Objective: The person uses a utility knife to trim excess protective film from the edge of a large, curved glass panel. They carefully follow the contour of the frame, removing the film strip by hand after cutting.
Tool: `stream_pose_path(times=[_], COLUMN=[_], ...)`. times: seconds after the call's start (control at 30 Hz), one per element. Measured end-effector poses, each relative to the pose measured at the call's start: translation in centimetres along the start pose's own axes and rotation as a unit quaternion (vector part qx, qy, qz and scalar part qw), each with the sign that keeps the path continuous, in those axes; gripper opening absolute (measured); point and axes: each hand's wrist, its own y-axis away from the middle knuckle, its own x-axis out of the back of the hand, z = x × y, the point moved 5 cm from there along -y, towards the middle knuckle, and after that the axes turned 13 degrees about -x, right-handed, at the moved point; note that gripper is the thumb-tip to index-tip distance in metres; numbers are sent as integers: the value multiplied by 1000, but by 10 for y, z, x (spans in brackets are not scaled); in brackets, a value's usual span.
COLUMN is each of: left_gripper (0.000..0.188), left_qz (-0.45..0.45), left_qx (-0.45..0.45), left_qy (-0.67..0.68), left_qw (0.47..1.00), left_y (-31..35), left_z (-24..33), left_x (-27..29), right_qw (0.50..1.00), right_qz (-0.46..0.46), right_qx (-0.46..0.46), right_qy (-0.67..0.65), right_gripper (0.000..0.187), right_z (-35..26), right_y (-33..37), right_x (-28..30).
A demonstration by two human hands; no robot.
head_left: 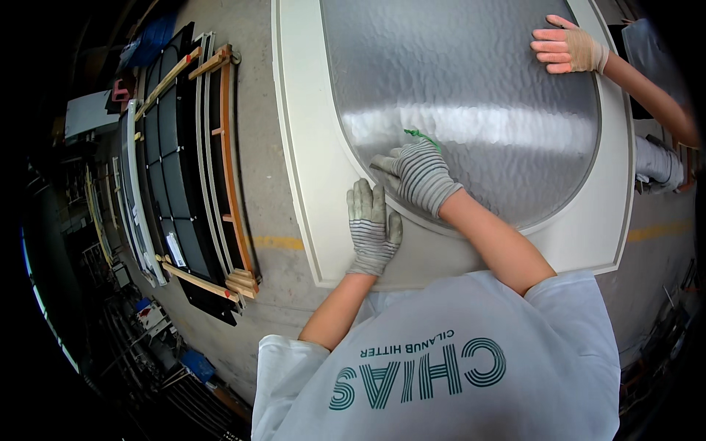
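To my left stand one orange-brown wooden frame (228, 165) and one black-barred panel (168, 143), what's behind them lost in darkness. One white panel (305, 169) with one rounded, rippled grey glass pane (471, 81) lies before me. My grey-striped gloved left grip (369, 231) lies flat on it, released; whether my right grip (421, 172) clenches the thin green strand (416, 134), I cannot tell. One co-worker's pink-and-beige gloved hand (566, 49) spreads over the pane, the arm (651, 99) cut off.

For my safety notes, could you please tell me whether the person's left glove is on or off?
On: the grey striped glove covers the left hand to the wrist, where the bare forearm begins.
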Motion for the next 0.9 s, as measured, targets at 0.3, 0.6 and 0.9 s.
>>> stream_pose_path(times=[0.3,0.6,0.9], left_gripper=[59,60,60], left_qz=[-7,-17,-28], left_qx=[8,13,23], left_qy=[-4,-5,-5], left_qw=[1000,1000,999], left_y=[1,-1,-1], left_z=[0,0,-1], left_x=[0,1,-1], right_qw=[997,998,999], right_qz=[41,24,-7], right_qx=[-50,-54,-31], right_qy=[-30,-11,12], right_gripper=[24,24,26], right_z=[-5,-8,-12], right_y=[7,7,1], right_x=[-10,-11,-7])
